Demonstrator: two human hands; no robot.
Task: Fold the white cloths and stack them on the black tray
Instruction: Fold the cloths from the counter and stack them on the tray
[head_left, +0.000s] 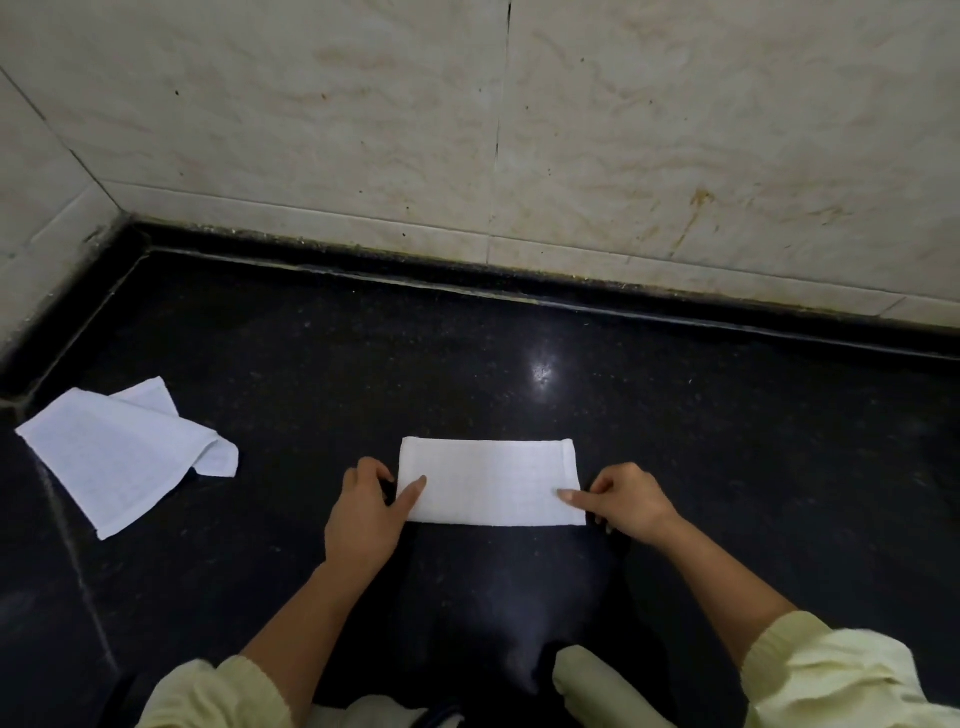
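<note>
A white cloth (491, 480), folded into a long rectangle, lies flat on the black counter in front of me. My left hand (366, 512) rests at its left end, the forefinger pressing on the cloth's corner. My right hand (623, 501) is at the right end, its forefinger laid on the near right corner. Both hands press the cloth rather than grip it. A second white cloth (122, 457) lies loosely crumpled and partly doubled over at the far left. No black tray shows in this view.
The dark polished counter (727, 441) runs to a raised black edge against a beige tiled wall (571, 130) at the back and left. A bright light reflection shines behind the folded cloth. My pale yellow sleeves fill the bottom of the view.
</note>
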